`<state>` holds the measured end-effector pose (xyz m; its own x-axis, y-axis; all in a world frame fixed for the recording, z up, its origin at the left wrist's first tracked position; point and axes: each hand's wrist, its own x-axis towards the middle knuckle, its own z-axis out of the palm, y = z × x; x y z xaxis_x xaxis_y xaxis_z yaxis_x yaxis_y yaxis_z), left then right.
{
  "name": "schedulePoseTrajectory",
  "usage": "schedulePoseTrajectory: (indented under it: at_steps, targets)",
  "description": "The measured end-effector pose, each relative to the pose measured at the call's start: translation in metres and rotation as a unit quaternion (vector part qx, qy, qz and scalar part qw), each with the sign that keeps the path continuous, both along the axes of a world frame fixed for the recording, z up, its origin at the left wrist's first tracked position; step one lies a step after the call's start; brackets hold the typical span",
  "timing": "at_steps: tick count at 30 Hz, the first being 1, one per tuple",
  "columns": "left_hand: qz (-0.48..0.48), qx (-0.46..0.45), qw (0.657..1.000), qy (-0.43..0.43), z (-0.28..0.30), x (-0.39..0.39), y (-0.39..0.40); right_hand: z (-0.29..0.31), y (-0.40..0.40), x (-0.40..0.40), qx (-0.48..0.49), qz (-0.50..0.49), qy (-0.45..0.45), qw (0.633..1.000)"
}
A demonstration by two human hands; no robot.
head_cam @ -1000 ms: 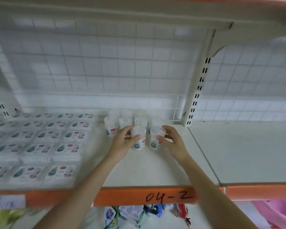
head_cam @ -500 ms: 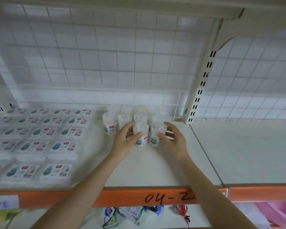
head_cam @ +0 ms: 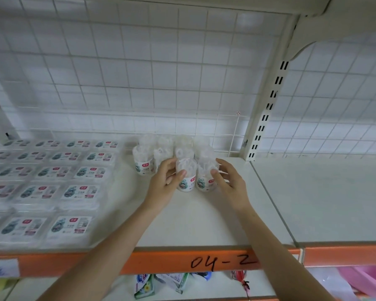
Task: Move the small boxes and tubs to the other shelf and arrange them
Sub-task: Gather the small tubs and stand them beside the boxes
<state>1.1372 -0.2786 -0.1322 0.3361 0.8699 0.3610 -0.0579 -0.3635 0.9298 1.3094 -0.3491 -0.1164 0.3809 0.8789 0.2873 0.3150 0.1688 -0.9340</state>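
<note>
Left hand [head_cam: 164, 185] curled round the front-left tub [head_cam: 185, 178], thumb on its wall; right hand [head_cam: 230, 184] pinched the front-right tub [head_cam: 206, 178] beside it. Both tubs stood at the front of a tub cluster [head_cam: 172, 152] near the shelf's [head_cam: 193, 222] back edge; rear tubs were blurred, partly hidden. Tubs were clear plastic, white contents, label text unreadable. Flat boxes [head_cam: 46, 177] filled the shelf's left side, blurred. Orange front edge read "04-2" [head_cam: 223, 261].

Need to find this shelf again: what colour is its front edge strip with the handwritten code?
Orange front edge strip, with black handwriting, shown in the head view.
</note>
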Motion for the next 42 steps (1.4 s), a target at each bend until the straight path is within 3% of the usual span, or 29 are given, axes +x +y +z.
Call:
schedulePoseTrajectory:
  at_steps: [8, 42]
  targets:
    - [0.007, 0.014, 0.999, 0.031, -0.002, 0.001, 0.003, -0.002, 0.000, 0.002, 0.008, -0.012, -0.003, 1.000]
    - [-0.018, -0.023, 0.999, 0.026, 0.006, -0.004, -0.001, -0.001, 0.001, -0.004, -0.016, -0.015, -0.011, 1.000]
